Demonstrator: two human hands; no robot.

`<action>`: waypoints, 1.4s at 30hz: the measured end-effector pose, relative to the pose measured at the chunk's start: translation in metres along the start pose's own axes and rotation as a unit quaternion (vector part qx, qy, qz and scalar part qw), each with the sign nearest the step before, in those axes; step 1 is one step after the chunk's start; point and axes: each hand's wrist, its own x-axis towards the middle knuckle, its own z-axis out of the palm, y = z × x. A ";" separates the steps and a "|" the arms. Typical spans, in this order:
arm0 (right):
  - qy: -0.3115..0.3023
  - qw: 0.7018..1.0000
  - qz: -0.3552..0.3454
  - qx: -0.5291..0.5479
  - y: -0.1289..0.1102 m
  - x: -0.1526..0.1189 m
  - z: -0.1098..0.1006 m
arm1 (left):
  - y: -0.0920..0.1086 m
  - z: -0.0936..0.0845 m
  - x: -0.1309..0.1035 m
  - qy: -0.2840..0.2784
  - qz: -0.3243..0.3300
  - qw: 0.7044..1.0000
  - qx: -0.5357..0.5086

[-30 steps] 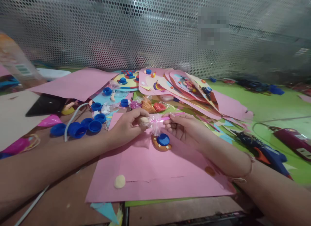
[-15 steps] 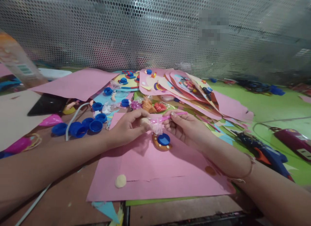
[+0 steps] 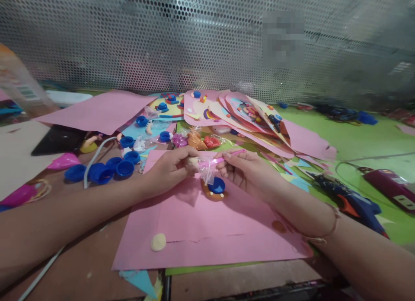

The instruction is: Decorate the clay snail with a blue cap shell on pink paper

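Pinching a pale lump (image 3: 193,162) and the clear bag (image 3: 208,170) about it between thumb and fingers of the left hand (image 3: 173,166). Gripping a pink stick (image 3: 238,153) in curled fingertips of the right hand (image 3: 244,168), near the far edge of a pink sheet (image 3: 220,247). Just nearer than the bag, set on a dotted brown curve (image 3: 220,196), with a blue disc (image 3: 216,185). Opening from there into a broad plain stretch toward the sheet's near edge, with a cream disc (image 3: 158,242) by the left corner and a brown disc (image 3: 279,226) beside the right forearm. Hemmed in at left by blue caps (image 3: 100,173) and a white cord (image 3: 94,160), beyond by small colored bags (image 3: 196,140) and layered paper cutouts (image 3: 197,109), at right by a dark blue tool (image 3: 355,201). Bounded at the back by perforated metal (image 3: 162,42), at the front by the dark edge of the brown tabletop (image 3: 240,277).
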 end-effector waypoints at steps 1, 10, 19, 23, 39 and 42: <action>0.004 1.000 0.007 0.002 0.000 0.000 0.000 | 0.000 0.000 0.000 0.000 0.004 1.000 0.004; 0.003 1.000 0.007 -0.005 0.002 0.001 -0.004 | 0.002 -0.002 -0.001 -0.008 0.021 0.999 0.025; 0.010 1.000 -0.006 -0.014 -0.003 0.004 -0.008 | -0.001 0.002 -0.003 0.033 -0.009 0.999 -0.018; 0.010 1.000 -0.007 -0.020 -0.003 0.004 -0.007 | -0.001 0.002 -0.003 0.026 -0.013 0.999 -0.022; -0.016 0.998 0.053 0.043 -0.003 0.004 -0.009 | 0.002 0.000 -0.001 0.019 -0.009 1.000 -0.016; -0.017 0.997 0.053 0.050 -0.003 0.005 -0.010 | 0.001 0.001 -0.002 0.028 -0.012 0.999 -0.030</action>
